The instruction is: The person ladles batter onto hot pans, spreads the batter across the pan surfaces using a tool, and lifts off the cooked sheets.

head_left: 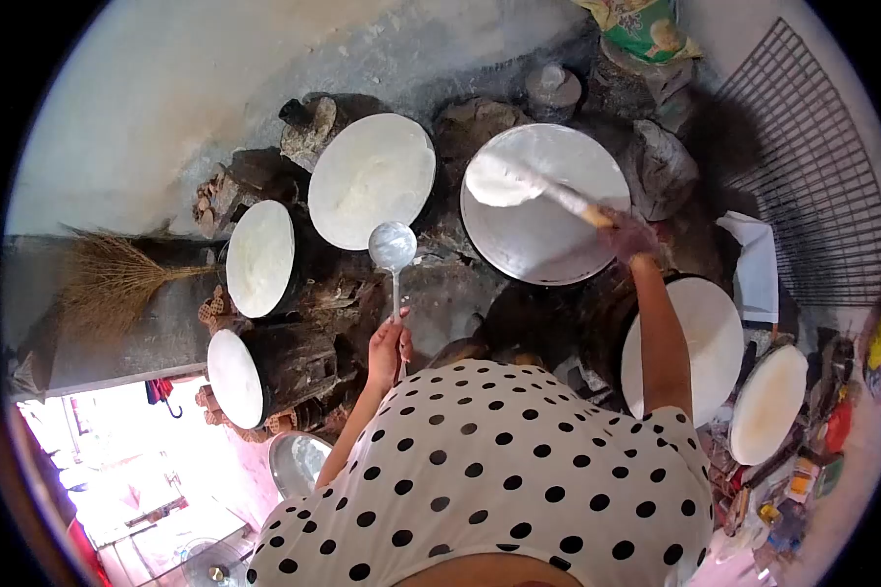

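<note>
My left hand [390, 349] is closed round the thin handle of a metal ladle [393, 246], whose round bowl is up at the lower edge of a white-coated round pan [372, 181]. Over the large pan [558, 245] on the right, my right hand [628, 238] grips a wooden-handled spreader [565, 198]. White batter [499, 183] lies at the spreader's far end, on the left part of that pan; the spreader and hand are blurred by motion. The rest of this pan's surface looks grey and thinly coated.
More white-topped round pans stand at the left [260, 259], lower left [235, 379], right [695, 342] and far right [768, 404]. A straw broom [117, 279] lies left. A metal grid [812, 166] leans at the right, near a white cloth [754, 264]. A metal bowl [299, 463] is lower left.
</note>
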{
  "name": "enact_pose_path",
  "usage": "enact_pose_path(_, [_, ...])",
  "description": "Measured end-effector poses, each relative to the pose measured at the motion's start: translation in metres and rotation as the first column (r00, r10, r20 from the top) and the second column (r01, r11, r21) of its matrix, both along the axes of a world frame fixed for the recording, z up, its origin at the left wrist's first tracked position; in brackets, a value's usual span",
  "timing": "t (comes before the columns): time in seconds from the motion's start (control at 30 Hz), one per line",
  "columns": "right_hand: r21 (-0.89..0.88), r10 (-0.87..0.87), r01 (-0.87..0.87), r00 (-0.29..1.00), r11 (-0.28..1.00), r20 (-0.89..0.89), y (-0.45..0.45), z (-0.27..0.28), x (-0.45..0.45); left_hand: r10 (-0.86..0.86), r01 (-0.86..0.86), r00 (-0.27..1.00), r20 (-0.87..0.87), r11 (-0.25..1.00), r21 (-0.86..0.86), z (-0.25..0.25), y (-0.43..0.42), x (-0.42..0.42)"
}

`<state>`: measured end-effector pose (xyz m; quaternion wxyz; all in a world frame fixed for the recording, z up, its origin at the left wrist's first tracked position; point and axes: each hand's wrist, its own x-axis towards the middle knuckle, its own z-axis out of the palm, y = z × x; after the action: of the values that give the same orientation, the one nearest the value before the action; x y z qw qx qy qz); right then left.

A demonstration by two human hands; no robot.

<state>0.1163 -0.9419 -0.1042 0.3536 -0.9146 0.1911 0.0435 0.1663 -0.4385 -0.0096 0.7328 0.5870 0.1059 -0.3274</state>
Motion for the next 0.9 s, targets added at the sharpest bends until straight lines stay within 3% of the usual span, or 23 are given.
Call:
enact_pose_path(0.07, [-0.019, -0.111, 0.113, 0.992, 0.993, 0.060, 0.002, -0.004, 0.014, 0.015, -0.015, 1.000, -0.025, 1.000, 0.009, -0.001, -0.002, -0.003])
enact_pose_path(0.23, [-0.094, 0.091, -0.100, 0.991, 0.991, -0.094, 0.026, 0.034, 0.009, 0.081, -0.081, 0.996, -0.047, 0.997, -0.008, -0.002, -0.004, -0.013])
enact_pose_path(0.43, [0.117, -0.115, 0.111, 0.993, 0.987, 0.034, -0.002, 0.008, 0.005, 0.106, -0.106, 0.994, -0.008, 0.993, 0.048, -0.003, -0.001, -0.032])
enact_pose_path(0.47, [-0.011, -0.068, 0.070, 0.989, 0.998, 0.133, 0.000, 0.000, 0.013, 0.106, -0.106, 0.994, -0.007, 0.993, 0.056, -0.005, 0.000, -0.036])
enact_pose_path(0.5, [0.000, -0.068, 0.069, 0.989, 0.998, 0.132, 0.000, -0.007, 0.009, 0.100, -0.099, 0.995, -0.025, 0.994, 0.046, -0.007, 0.002, -0.040])
enact_pose_path(0.57, [-0.065, 0.124, -0.136, 0.980, 0.989, -0.153, 0.008, 0.013, 0.002, 0.105, -0.103, 0.993, -0.044, 0.994, 0.040, -0.002, 0.001, -0.050])
enact_pose_path(0.6, [-0.137, 0.125, -0.155, 0.971, 0.978, -0.203, 0.007, 0.022, -0.012, 0.136, -0.133, 0.991, -0.009, 0.983, 0.128, 0.003, -0.003, -0.057])
enact_pose_path(0.63, [-0.140, 0.139, -0.169, 0.970, 0.976, -0.201, -0.006, 0.019, -0.021, 0.166, -0.169, 0.986, 0.030, 0.963, 0.212, 0.007, -0.006, -0.063])
enact_pose_path(0.7, [0.048, 0.294, -0.290, 0.950, 0.956, -0.106, -0.036, 0.008, -0.035, 0.189, -0.191, 0.982, 0.028, 0.963, 0.192, 0.001, 0.001, -0.072])
enact_pose_path(0.73, [-0.121, 0.226, -0.232, 0.972, 0.965, -0.063, -0.025, 0.021, -0.031, 0.174, -0.177, 0.984, 0.033, 0.968, 0.177, -0.007, 0.010, -0.070])
enact_pose_path(0.77, [-0.111, 0.227, -0.233, 0.972, 0.966, -0.064, -0.008, 0.034, -0.028, 0.153, -0.158, 0.987, 0.043, 0.974, 0.162, -0.010, 0.017, -0.074])
enact_pose_path(0.83, [-0.174, 0.050, -0.055, 0.998, 0.983, -0.037, 0.012, 0.054, -0.010, 0.138, -0.141, 0.990, 0.030, 0.967, 0.210, -0.003, 0.009, -0.074])
enact_pose_path(0.87, [-0.137, 0.072, -0.078, 0.996, 0.987, -0.047, 0.000, -0.019, 0.000, 0.151, -0.147, 0.989, 0.002, 0.965, 0.216, -0.004, 0.009, -0.074])
enact_pose_path(0.9, [-0.140, 0.063, -0.069, 0.997, 0.988, -0.044, 0.002, -0.036, -0.012, 0.160, -0.149, 0.987, -0.030, 0.964, 0.221, -0.003, 0.010, -0.074])
